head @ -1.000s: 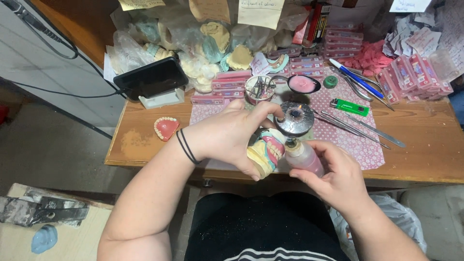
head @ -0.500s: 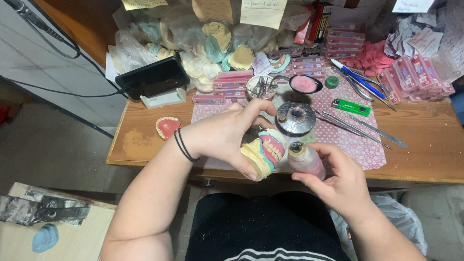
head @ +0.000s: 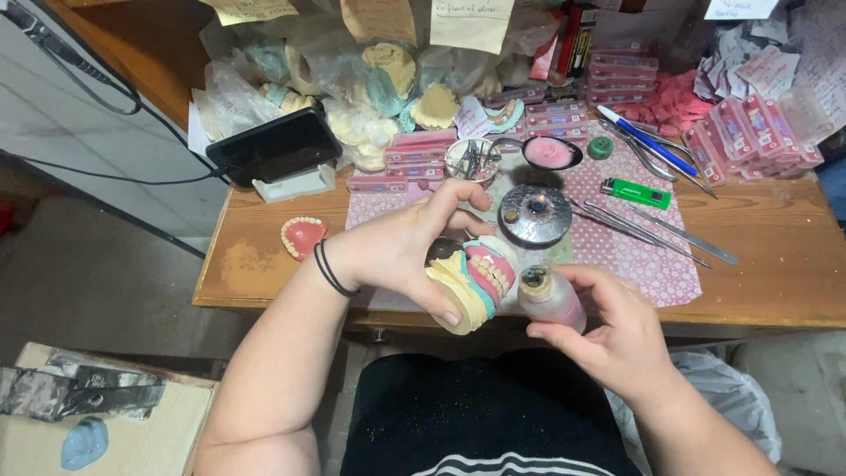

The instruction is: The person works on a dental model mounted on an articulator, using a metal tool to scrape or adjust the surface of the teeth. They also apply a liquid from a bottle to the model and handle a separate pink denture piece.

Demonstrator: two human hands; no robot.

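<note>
Left hand [head: 401, 247]: grip clenched around a cream plaster dental cast with pink gums and a row of white teeth [head: 476, 282], thumb underneath, fingers over the top, teeth side facing right. Held in the air just off the near edge of the wooden worktop [head: 264, 264], above my lap.

Right hand [head: 608, 330]: grip closed on a small clear bottle of pink liquid [head: 548, 300], uncapped mouth up, roughly upright, just beside the cast, not clearly touching it.

Just beyond both, on a pink patterned mat [head: 634, 256]: round metal burner with a domed lid [head: 535, 214]. Right of it, long metal hand instruments [head: 656, 229] lying slanted, and a green lighter [head: 636, 192]. Behind the burner, a spoon-shaped dish holding pink material [head: 551, 152] and a small clear cup of metal tools [head: 471, 160].

Left on the worktop: a separate pink denture with white teeth [head: 302, 236], then a black phone [head: 273, 145] propped on a white stand. Back edge: bagged plaster casts [head: 370, 79], stacked pink boxes [head: 749, 132].
</note>
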